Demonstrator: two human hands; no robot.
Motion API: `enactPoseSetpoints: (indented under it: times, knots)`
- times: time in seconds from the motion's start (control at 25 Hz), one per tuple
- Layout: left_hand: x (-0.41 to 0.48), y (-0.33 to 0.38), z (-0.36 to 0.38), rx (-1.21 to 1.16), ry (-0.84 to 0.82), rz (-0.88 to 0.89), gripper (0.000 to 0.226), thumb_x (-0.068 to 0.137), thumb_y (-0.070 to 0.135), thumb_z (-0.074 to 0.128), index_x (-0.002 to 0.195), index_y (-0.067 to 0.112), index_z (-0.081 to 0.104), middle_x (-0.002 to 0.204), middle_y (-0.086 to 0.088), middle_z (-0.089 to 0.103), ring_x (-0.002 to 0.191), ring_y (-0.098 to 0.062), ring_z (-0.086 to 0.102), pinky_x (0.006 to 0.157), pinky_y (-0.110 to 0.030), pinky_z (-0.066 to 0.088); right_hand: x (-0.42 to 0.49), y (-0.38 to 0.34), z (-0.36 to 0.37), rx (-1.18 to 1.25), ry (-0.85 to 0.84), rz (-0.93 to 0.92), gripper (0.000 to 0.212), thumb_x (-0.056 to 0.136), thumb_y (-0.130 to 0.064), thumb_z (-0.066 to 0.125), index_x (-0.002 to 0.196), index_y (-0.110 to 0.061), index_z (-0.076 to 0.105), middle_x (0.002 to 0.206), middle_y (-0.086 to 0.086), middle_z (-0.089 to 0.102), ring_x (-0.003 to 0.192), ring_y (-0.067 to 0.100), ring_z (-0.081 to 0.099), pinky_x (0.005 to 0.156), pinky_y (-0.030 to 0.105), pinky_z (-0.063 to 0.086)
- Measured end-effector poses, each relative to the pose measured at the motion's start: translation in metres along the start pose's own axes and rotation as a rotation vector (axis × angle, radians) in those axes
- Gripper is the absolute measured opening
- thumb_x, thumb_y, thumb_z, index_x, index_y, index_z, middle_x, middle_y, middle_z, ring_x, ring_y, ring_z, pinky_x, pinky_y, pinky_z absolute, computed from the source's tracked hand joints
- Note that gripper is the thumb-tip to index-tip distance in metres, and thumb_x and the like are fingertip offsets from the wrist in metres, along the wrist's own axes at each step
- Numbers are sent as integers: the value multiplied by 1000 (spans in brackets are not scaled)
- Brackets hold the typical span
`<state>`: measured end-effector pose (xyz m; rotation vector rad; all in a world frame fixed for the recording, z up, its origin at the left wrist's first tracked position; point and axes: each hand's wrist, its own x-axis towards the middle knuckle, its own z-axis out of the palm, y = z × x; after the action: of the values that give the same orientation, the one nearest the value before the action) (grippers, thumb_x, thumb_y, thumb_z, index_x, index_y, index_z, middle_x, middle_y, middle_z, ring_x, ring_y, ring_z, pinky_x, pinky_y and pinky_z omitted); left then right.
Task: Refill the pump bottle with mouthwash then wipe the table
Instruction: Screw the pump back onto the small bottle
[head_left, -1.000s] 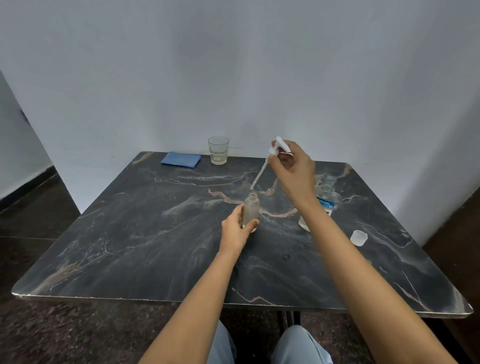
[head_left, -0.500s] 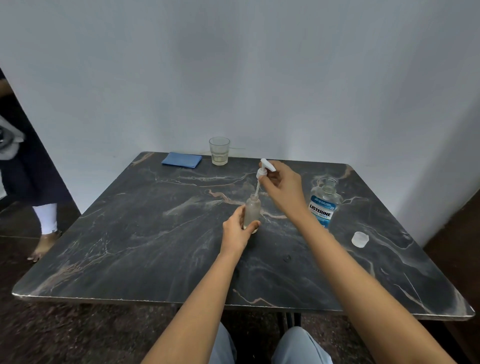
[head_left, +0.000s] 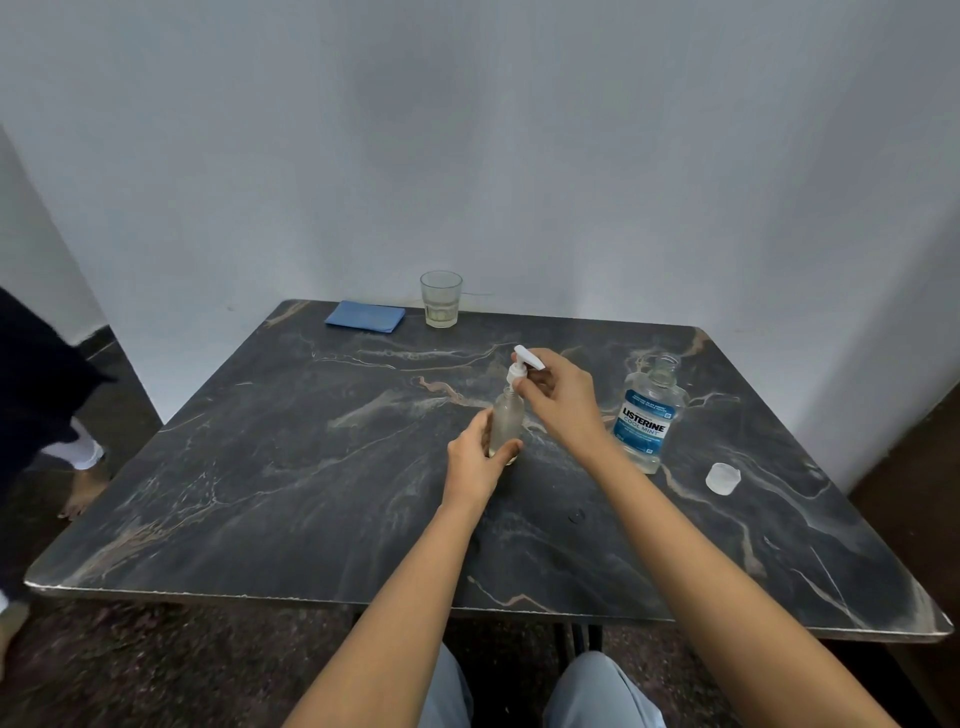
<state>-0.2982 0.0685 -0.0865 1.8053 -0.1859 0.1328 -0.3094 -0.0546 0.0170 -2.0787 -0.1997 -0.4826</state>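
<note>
A small clear pump bottle (head_left: 506, 421) stands upright mid-table, and my left hand (head_left: 480, 457) grips its lower body. My right hand (head_left: 558, 397) pinches the white pump head (head_left: 522, 366), which sits at the bottle's neck with its tube down inside. An uncapped mouthwash bottle (head_left: 647, 415) with a blue label stands to the right. Its clear cap (head_left: 722, 478) lies further right on the table. A folded blue cloth (head_left: 364, 315) lies at the back left.
A drinking glass (head_left: 440, 299) with a little pale liquid stands at the back edge of the dark marble table (head_left: 260, 467). Walls close in behind and to the right. A person's bare foot and dark clothing (head_left: 47, 395) show at the left.
My right hand lowered the pump head from high above the bottle, sliding its tube in until the head reached the neck. The person at the left came further into view.
</note>
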Motion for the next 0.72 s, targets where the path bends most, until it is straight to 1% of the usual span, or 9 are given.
enactPoseSetpoints:
  times: [0.16,0.32,0.56,0.72]
  knots:
    - [0,-1,0,6,-3,-3,51,82,23,77,128,18,56,117,3,67,108,-9,63,96,-32,52,1,1,1,-10,-27,6,30,86,-11,64,117,-13,63,107,3,67,97,13,65,90,28,53]
    - [1,-3,1,4,4,-6,50,81,22,77,127,18,57,116,3,68,107,-9,64,96,-36,53,1,5,4,-57,-43,6,30,85,-12,65,115,-14,64,101,0,68,93,12,64,87,28,53]
    - [0,0,1,-7,5,-14,53,82,18,76,130,18,55,119,1,67,110,-12,64,98,-34,52,-4,6,6,-22,-37,33,24,85,-12,65,109,-17,64,96,-5,66,90,9,62,80,15,48]
    - [0,-1,1,-3,2,-7,49,82,19,76,126,18,56,117,1,68,108,-11,64,96,-35,53,-6,8,6,42,-31,65,22,85,-13,65,107,-16,65,99,-4,68,95,9,64,86,20,51]
